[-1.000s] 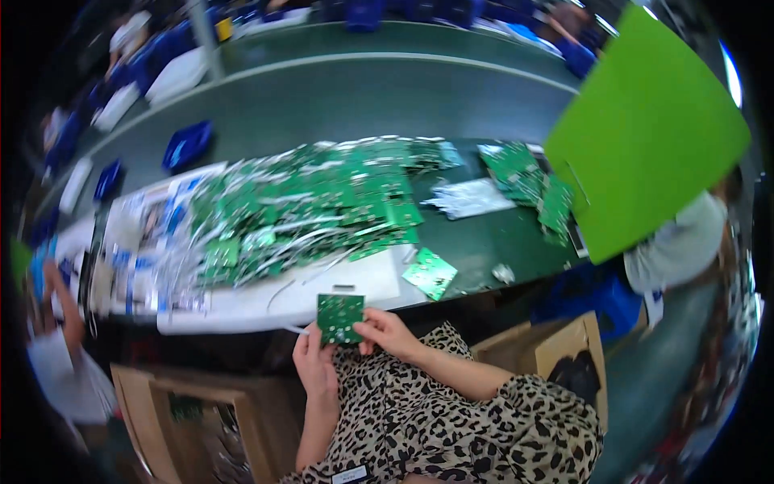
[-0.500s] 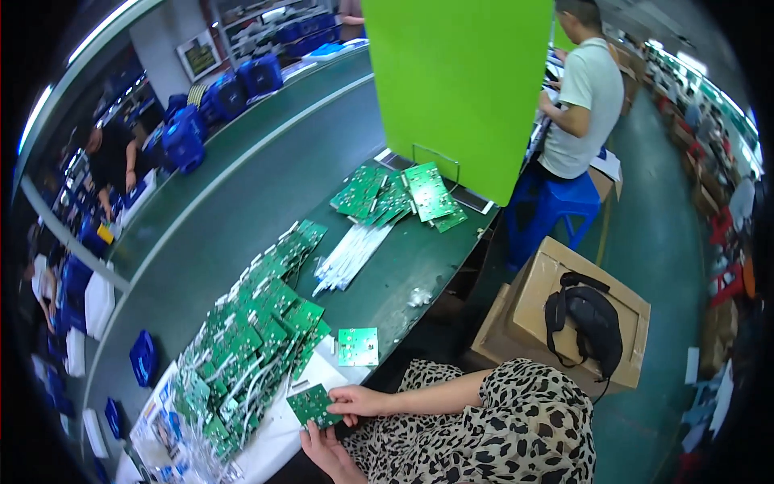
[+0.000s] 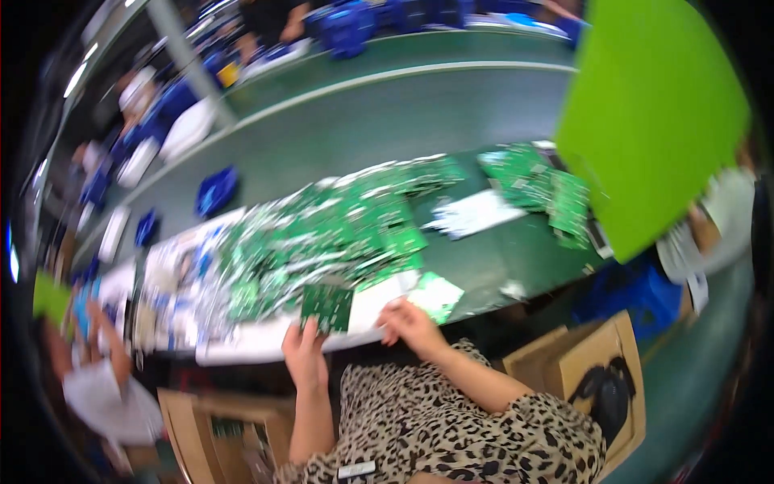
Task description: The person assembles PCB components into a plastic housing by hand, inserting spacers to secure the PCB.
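Observation:
My left hand [image 3: 305, 355] grips a green circuit board [image 3: 326, 307] by its lower edge, just above the front of the workbench. My right hand [image 3: 411, 326] is apart from that board, its fingers half curled and loosely spread, with nothing visible in them; motion blurs it a little. Near its fingertips is the white sheet [image 3: 372, 310] at the bench edge. A lighter green board [image 3: 435, 297] lies just beyond my right hand. Past both hands stretches a long heap of green circuit boards [image 3: 322, 230] with white connectors and wires among them.
White strips [image 3: 476, 214] and another pile of boards [image 3: 524, 181] lie toward the right, before a green partition [image 3: 645, 121]. Clear plastic bags [image 3: 173, 282] cover the left end. Cardboard boxes [image 3: 576, 359] stand below the bench. Other people work left, right and across.
The view has swung left. My right hand has let go of the circuit board and moved away to the right. My left hand now holds the board alone.

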The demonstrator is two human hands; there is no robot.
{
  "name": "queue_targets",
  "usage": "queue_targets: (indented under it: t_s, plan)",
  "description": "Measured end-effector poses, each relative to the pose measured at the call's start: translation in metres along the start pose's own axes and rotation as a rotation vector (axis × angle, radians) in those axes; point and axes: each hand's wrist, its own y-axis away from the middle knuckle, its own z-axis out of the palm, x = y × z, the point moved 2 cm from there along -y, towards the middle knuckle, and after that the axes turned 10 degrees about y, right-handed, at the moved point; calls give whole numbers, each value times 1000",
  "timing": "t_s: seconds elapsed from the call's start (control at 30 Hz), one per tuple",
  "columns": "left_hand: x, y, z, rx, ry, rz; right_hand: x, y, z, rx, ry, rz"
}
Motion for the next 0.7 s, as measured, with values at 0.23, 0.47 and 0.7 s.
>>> queue_targets:
  t_s: [0.23,0.47,0.7]
  plan:
    - [38,-10,3,7,116,177,-39,-4,9,-26,67,-6]
    - [38,-9,1,-64,437,-59,-58,-29,33,-115,136,-92]
    - [27,-13,0,9,499,-125,-56,-47,51,-179,114,-65]
